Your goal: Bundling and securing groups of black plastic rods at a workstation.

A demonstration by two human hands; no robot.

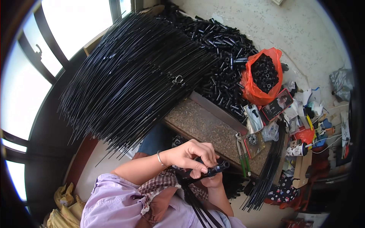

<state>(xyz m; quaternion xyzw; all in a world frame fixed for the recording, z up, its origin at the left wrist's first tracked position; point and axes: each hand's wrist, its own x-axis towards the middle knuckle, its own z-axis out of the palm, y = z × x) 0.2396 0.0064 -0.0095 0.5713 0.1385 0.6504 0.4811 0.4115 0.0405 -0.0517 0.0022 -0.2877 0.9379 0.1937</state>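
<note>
Black rods (133, 76) fan above hands (197, 159); pliers (242, 150) beside.

In the lower middle of the frame, the person's left arm (137, 169) is bare from the pushed-up sleeve to the wrist, where a thin silver bangle (160, 159) circles it. The sleeve (110, 197) is pale lilac, soft and loosely creased, and fills the lower left-centre of the frame. Over the lap lies a brown-and-cream checked cloth (161, 182) with a frilled pale edge, and under it a plain reddish-brown piece. The left hand (190, 154) and right hand (213, 180) are ungloved, with no rings that can be seen. A strip of blue denim (154, 140) shows above the left arm.
</note>
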